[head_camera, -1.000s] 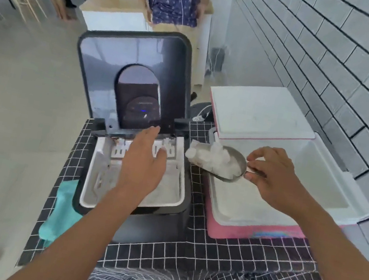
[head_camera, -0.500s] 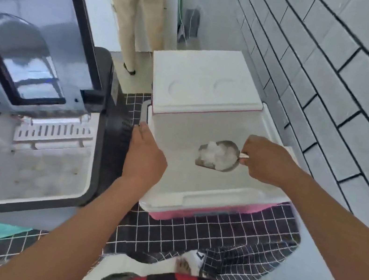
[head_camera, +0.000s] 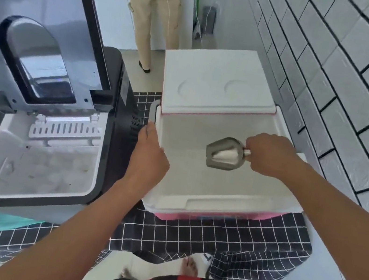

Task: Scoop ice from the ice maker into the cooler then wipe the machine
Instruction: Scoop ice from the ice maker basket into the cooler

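A grey brick wall with dark joints runs along the right of a tabletop covered by a black cloth with a white grid [head_camera: 186, 236], and another person stands on the floor at twelve o'clock. The black ice maker with its grey lid raised [head_camera: 42, 114] sits at nine o'clock; its white bin [head_camera: 45, 167] holds a shallow bed of pale ice cubes. Just beside it, at three o'clock of the machine, stands the pink-based cooler with a white liner and open white lid [head_camera: 197, 199]; whether any ice lies inside is hard to tell against the white. The right hand [head_camera: 271, 156] has its fingers closed around the short handle of the small brushed-metal scoop [head_camera: 225, 153], held over the cooler's interior, tilted mouth down, with a clump of white ice showing in it. The left hand [head_camera: 148, 155] rests on the cooler's left rim with fingers curled over the edge, steadying it. The ice looks hard, wet and slippery, apt to skitter off the scoop's lip, so a slow tip seems wise. The scoop is stiff and light, best held by its handle. A folded teal cloth [head_camera: 1, 222] lies under the machine's front edge at seven o'clock, soft and easy to pinch for the wiping, not yet begun.
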Available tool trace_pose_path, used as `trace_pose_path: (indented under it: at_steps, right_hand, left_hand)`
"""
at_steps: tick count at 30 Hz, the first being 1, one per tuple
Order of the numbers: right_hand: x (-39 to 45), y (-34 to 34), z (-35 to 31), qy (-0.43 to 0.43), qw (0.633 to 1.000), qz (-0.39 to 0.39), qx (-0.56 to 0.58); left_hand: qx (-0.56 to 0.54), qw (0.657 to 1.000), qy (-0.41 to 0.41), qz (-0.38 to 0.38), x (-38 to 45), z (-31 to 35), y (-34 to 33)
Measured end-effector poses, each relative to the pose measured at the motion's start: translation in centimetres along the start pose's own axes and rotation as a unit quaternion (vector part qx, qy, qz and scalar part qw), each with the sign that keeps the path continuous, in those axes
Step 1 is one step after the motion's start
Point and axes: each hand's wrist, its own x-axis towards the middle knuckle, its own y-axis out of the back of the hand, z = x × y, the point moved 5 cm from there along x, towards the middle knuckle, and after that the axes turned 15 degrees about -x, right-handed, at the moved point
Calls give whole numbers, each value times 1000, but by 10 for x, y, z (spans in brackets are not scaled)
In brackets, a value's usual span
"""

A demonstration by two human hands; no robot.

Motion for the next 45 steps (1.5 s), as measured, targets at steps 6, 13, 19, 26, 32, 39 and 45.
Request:
trace_pose_path:
  at_steps: [6,13,19,26,32,39,45]
  right_hand:
    - [-11,34,11,-43,976,49,208]
    - [-36,141,-42,31,966,129,221]
    - [-44,223,-142,135,973,186,12]
    - [-46,266,-277,182,945,153,-227]
    - [-15,267,-337,150,942,4,-300]
    - [5,240,-324,223,936,19,-272]
    - [12,212,-311,221,949,35,-223]
  left_hand:
    - [-26,997,-72,24,-3,10,45]
    - [65,984,-165,15,-32,-12,154]
    - [153,977,-107,106,-45,-89,238]
    - [116,986,-71,95,-45,-140,259]
    - [28,992,-67,101,-40,-150,262]
    - [-5,991,-78,113,-38,-159,264]
    - [-15,990,-82,117,-39,-159,264]
